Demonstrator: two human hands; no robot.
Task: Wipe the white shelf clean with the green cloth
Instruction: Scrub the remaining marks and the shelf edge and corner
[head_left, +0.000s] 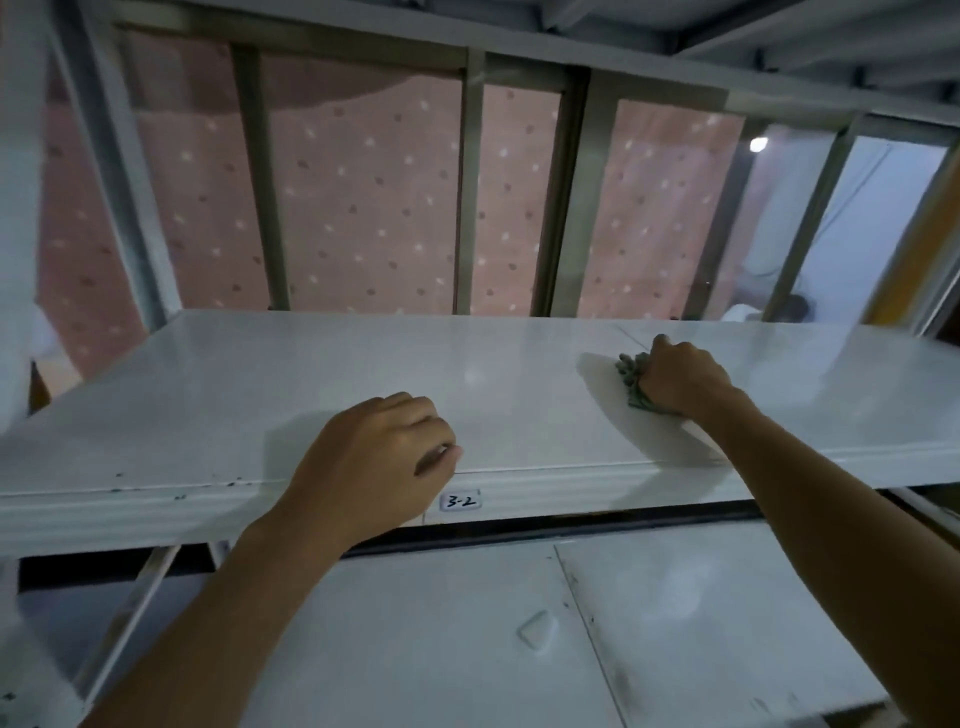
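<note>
The white shelf (322, 384) spans the middle of the head view, glossy, with dark specks along its front left edge. My right hand (680, 376) is closed on the bunched green cloth (635, 382) and presses it onto the shelf right of centre; most of the cloth is hidden under the hand. My left hand (374, 457) rests on the shelf's front edge with its fingers curled loosely, holding nothing, just above a small label reading "3-2" (461, 501).
A lower white shelf (467, 639) lies below with a small white object (537, 629) on it. Grey metal uprights (470, 182) stand behind the shelf before a pink dotted curtain (363, 197). Another shelf's underside (363, 31) hangs overhead.
</note>
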